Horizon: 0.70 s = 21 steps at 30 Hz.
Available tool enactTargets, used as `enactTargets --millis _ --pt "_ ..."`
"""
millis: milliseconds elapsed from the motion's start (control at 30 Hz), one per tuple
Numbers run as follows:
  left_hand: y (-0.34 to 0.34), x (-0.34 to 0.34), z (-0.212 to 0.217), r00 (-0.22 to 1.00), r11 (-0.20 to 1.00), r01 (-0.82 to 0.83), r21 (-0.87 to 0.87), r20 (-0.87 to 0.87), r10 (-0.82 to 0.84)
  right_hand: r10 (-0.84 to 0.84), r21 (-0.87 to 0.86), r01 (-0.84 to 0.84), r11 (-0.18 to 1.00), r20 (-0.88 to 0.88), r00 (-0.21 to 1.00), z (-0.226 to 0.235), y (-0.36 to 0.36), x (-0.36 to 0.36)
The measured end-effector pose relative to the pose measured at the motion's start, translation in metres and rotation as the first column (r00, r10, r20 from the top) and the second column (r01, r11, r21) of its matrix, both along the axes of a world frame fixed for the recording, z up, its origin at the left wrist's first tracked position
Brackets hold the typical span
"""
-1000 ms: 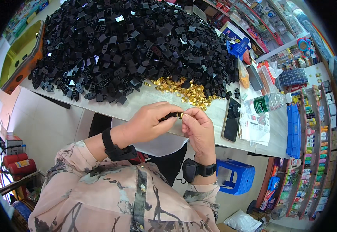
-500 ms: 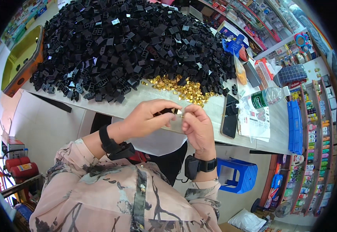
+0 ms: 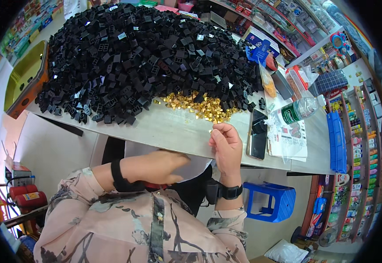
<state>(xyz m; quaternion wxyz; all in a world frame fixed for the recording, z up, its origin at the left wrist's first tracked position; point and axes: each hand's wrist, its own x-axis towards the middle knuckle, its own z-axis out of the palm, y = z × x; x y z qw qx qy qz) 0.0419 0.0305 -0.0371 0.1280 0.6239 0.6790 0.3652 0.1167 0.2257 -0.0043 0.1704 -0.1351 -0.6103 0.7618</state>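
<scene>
My left hand (image 3: 162,167) is low over my lap, in front of the table edge and above a pale surface. Motion smears its fingers, so whether it holds anything cannot be made out. Thumb and forefinger of my right hand (image 3: 227,144) are pinched at the table's front edge, with a small shiny gold metal piece (image 3: 211,131) at their tips. Just beyond it lies a heap of small folded gold metal pieces (image 3: 208,108). Behind these, a large mound of small black plastic blocks (image 3: 142,57) with square openings covers much of the table (image 3: 164,127).
Right of my right hand lie a phone (image 3: 257,133), papers (image 3: 289,147) and a clear bottle (image 3: 297,111) on its side. An orange-and-yellow tray (image 3: 24,83) is at the far left. A blue stool (image 3: 272,201) stands below the table, with stocked shelves (image 3: 362,153) at the right.
My left hand has moved down and toward me, away from my right hand, taking the black block out of sight. My right hand stays near the table edge, still pinching.
</scene>
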Motion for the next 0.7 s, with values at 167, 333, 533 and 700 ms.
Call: enactTargets --millis 167,333,533,700 --pt "0.023 -0.016 0.06 0.999 0.999 0.034 -0.042 -0.028 -0.035 -0.018 0.035 0.018 0.999 -0.005 1.0 -0.001 -0.002 0.003" --pt "0.065 -0.052 0.059 0.836 0.866 -0.46 0.196 -0.234 0.497 0.022 0.022 -0.021 1.0 -0.056 0.998 -0.007 -0.001 0.002" --pt "0.076 -0.066 0.052 0.799 0.876 -0.467 0.119 -0.367 0.476 0.009 -0.002 -0.009 1.0 -0.06 0.998 -0.007 0.002 0.002" --pt "0.075 -0.068 0.048 0.8 0.889 -0.447 0.104 -0.399 0.448 0.024 0.035 -0.021 0.999 -0.085 0.996 -0.007 0.002 0.002"
